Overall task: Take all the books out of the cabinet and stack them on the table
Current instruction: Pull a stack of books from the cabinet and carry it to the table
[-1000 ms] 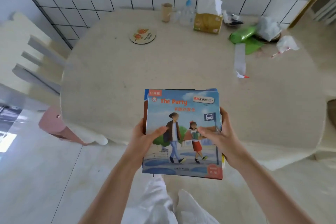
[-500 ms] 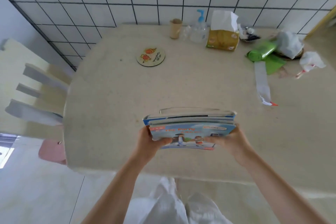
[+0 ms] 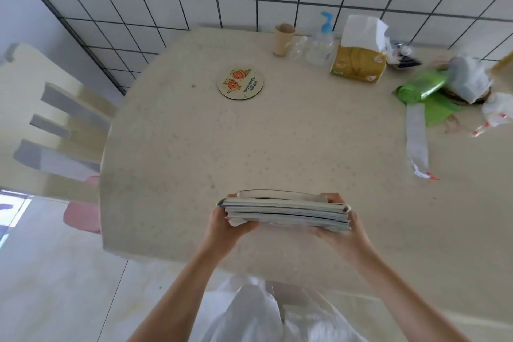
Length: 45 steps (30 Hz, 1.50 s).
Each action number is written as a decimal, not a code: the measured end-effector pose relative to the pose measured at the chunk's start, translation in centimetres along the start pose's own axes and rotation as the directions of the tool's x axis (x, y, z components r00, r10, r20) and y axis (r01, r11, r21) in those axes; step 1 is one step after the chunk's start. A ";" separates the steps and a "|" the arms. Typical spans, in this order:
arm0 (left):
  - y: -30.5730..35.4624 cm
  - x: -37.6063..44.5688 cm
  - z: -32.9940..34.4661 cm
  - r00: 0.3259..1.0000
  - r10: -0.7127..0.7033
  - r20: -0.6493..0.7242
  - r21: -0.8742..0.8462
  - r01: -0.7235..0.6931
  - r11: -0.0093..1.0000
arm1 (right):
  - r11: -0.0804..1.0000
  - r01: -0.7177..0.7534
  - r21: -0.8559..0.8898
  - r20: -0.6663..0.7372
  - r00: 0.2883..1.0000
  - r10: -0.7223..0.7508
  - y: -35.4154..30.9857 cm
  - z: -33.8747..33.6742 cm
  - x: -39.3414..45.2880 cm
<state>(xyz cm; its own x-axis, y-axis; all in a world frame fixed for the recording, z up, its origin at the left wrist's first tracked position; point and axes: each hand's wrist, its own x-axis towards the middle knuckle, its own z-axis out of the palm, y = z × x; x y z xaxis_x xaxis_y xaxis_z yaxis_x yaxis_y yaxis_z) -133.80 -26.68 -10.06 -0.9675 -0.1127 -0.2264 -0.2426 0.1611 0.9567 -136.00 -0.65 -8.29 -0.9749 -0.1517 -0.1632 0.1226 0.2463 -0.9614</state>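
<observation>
A stack of thin books (image 3: 286, 209) is held edge-on over the near part of the beige table (image 3: 249, 141), with only the pages' edges showing. My left hand (image 3: 226, 223) grips its left end, thumb on the near face. My right hand (image 3: 340, 230) grips the right end, fingers curled over the far side. The stack stands tilted up above the tabletop; I cannot tell whether its lower edge touches the surface. The cabinet is out of view.
A round coaster (image 3: 240, 82) lies mid-table. Along the tiled wall stand a paper cup (image 3: 283, 39), a pump bottle (image 3: 320, 41) and a tissue box (image 3: 358, 62). Green bags (image 3: 422, 89) and a paper strip (image 3: 416, 139) lie right. A chair (image 3: 52, 119) stands left.
Both hands carried the book stack forward over the table and tipped it from cover-up to edge-on. The view has moved closer to the table.
</observation>
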 end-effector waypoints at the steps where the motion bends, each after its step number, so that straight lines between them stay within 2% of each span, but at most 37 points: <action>1: -0.1 0.0 -0.2 1.000 0.009 0.023 0.003 -0.009 1.000 | 0.999 0.017 -0.039 0.027 1.000 -0.016 0.0 -0.3 0.0; 3: -0.5 0.1 -0.3 0.997 0.011 0.071 -0.002 -0.011 1.000 | 0.997 0.016 -0.076 0.114 0.993 -0.007 1.0 -1.0 0.2; 7: -1.4 -0.2 0.4 0.998 -0.027 0.065 -0.033 0.029 0.999 | 0.997 -0.047 -0.065 0.229 0.971 0.061 1.8 -1.3 0.1; 14: -2.1 -0.6 0.9 0.997 -0.072 0.026 -0.005 0.073 0.997 | 0.991 -0.026 -0.131 0.207 0.977 0.053 2.2 -1.7 0.4; 19: -2.0 -0.4 0.2 0.997 -0.082 0.009 -0.009 0.082 0.997 | 0.996 -0.082 -0.045 0.208 0.974 0.089 2.3 -1.9 0.5; 24: -1.7 -0.2 0.0 0.999 -0.052 0.003 0.113 0.051 0.992 | 0.974 -0.193 0.115 0.222 0.961 0.164 3.3 -1.9 0.8; 29: -1.8 1.1 -0.1 0.996 -0.077 -0.051 0.248 0.088 0.965 | 0.958 -0.253 0.137 0.216 0.951 0.220 1.6 -1.8 2.6; 32: -1.1 2.7 -0.6 0.990 -0.133 -0.041 0.296 0.139 0.945 | 0.951 -0.274 0.146 0.224 0.945 0.238 -0.5 -2.1 4.2; 35: -0.2 4.7 -0.9 0.980 -0.195 0.042 0.255 0.178 0.950 | 0.939 -0.337 0.070 0.262 0.914 0.308 -2.2 -2.5 6.4; 37: 0.6 5.8 -0.7 0.972 -0.231 0.046 0.244 0.213 0.946 | 0.906 -0.409 0.108 0.253 0.893 0.373 -2.5 -2.7 7.7; 41: 1.6 7.5 0.3 0.945 -0.328 0.014 0.179 0.320 0.930 | 0.785 -0.593 0.179 0.200 0.803 0.561 -2.6 -2.5 9.9; 45: 1.5 9.2 1.0 0.893 -0.446 0.057 0.157 0.433 0.887 | 0.765 -0.615 0.191 0.181 0.788 0.588 -2.1 -2.4 11.8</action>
<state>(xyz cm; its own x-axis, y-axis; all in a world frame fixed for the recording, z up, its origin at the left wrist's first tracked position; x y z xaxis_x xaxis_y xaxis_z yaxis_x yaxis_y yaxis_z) -143.18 -26.52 -10.85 -0.7598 -0.1163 -0.6397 -0.6459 0.2477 0.7221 -148.21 -0.63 -7.63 -0.6628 -0.1479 -0.7340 0.7286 0.0984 -0.6778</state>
